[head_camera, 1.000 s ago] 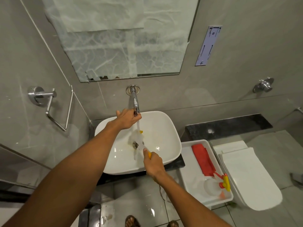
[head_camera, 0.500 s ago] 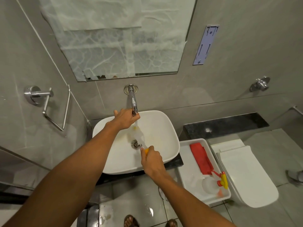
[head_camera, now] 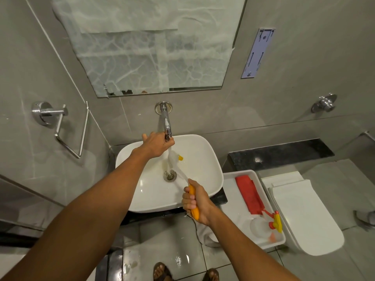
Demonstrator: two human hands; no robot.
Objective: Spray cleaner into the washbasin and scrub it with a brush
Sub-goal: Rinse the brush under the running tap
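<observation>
brush (head_camera: 192, 196) bristles blurred under water, sandalled feet (head_camera: 162, 273) cut off

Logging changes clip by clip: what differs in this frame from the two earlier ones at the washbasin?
Little. The right hand has drawn back toward the washbasin front rim, more of the brush orange handle showing; the brush head sits under the running water. The left hand stays on the tap. The spray bottle and red cloth lie unmoved in the white tray.

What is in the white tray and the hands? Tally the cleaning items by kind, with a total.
Brush, in right hand: 1
Spray bottle, in tray: 1
Red cloth, in tray: 1
Left hand, at the tap: 0
Total: 3
</observation>
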